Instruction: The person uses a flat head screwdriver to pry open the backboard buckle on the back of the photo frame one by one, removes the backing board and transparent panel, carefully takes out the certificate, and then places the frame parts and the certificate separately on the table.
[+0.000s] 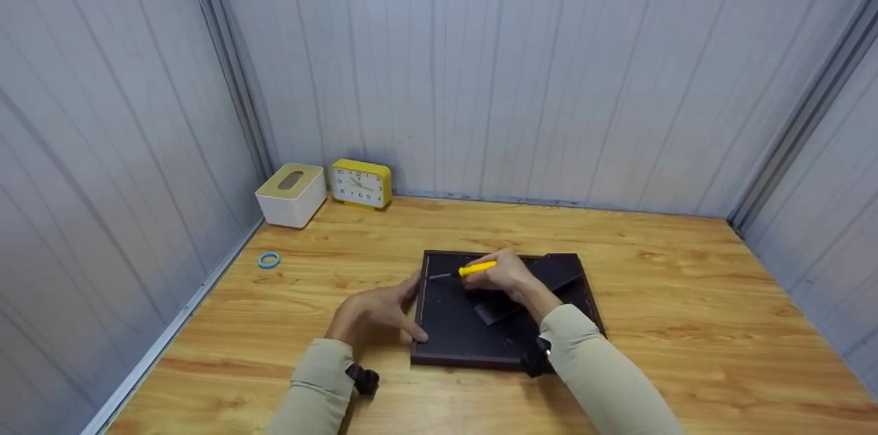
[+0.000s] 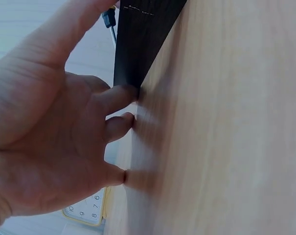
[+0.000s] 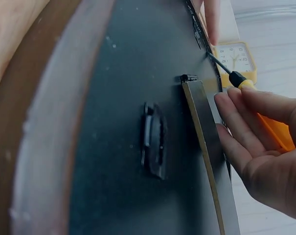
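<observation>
A yellow clock (image 1: pixel 359 186) stands beside a tissue box (image 1: pixel 282 209).

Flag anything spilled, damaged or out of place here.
Nothing looks spilled or plainly broken. The blue ring lies alone on the table, away from the screwdriver and black frame being handled, so it looks a little stray. Pale specks show on the frame; I can't tell whether they are dirt or wear.

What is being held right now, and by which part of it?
A screwdriver, by its yellow handle, in the right hand. The left hand rests against the dark board.
</observation>
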Action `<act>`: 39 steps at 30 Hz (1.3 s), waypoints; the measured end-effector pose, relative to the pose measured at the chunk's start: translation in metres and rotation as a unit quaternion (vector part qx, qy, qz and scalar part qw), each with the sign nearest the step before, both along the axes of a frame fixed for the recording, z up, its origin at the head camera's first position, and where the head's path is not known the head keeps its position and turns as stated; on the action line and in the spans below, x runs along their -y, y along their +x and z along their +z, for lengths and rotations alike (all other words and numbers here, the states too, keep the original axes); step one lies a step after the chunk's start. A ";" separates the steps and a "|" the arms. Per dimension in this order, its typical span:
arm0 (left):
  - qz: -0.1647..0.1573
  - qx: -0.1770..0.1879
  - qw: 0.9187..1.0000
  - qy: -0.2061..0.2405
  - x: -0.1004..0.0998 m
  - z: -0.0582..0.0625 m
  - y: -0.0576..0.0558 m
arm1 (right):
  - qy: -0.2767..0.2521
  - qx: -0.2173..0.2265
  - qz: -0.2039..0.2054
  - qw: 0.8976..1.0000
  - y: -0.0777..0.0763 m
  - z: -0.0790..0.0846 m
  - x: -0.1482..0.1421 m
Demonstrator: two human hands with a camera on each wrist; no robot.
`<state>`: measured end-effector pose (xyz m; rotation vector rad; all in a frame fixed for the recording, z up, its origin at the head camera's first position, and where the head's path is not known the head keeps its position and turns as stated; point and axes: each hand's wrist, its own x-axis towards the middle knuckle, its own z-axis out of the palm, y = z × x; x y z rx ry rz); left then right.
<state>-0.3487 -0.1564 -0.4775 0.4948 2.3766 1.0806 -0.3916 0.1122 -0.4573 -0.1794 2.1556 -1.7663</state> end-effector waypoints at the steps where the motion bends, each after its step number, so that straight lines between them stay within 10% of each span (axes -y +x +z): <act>1: 0.001 0.000 1.000 -0.004 0.000 0.001 0.000 | 0.001 0.001 -0.002 1.000 0.000 0.000 0.000; 18: -0.012 -0.013 1.000 -0.024 0.008 0.004 0.003 | 0.001 0.027 0.007 1.000 -0.001 -0.002 0.008; 32: -0.018 -0.025 0.999 -0.030 0.005 0.008 -0.001 | 0.058 -0.045 0.018 0.997 -0.004 0.010 0.019; 39: -0.017 -0.019 1.000 -0.014 -0.002 0.003 -0.001 | 0.180 -0.164 0.042 0.969 -0.002 0.039 0.043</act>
